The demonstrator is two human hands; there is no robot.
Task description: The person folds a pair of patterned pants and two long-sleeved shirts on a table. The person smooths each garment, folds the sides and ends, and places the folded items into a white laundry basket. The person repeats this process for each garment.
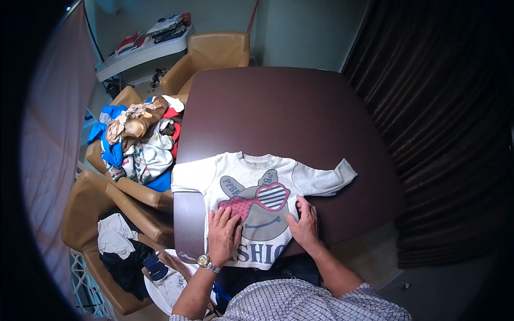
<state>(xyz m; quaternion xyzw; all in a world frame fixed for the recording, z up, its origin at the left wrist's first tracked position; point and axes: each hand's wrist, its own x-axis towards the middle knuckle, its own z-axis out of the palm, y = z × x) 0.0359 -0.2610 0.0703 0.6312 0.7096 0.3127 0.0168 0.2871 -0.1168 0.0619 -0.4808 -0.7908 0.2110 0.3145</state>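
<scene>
A light grey child's sweatshirt (254, 187) lies front up on the dark table, its neckline away from me and its lower part over the near edge. It has a cartoon face print with heart-shaped sunglasses and large dark letters near the hem. Both sleeves spread sideways; the right cuff is bent upward. My left hand (222, 232) rests on the lower left of the print, fingers extended. At the sweatshirt's right side edge, my right hand (304, 222) has its thumb and curled fingers around the cloth. Some of its fingertips are hidden. A watch (208, 262) circles my left wrist.
Left of the table (278, 112), a tan chair holds a heap of mixed clothes (144, 139). A nearer tan chair (88, 214) bears dark and white garments. A round white tub (155, 291) with clothes stands beside me. Folded clothes (168, 27) lie on a white desk behind.
</scene>
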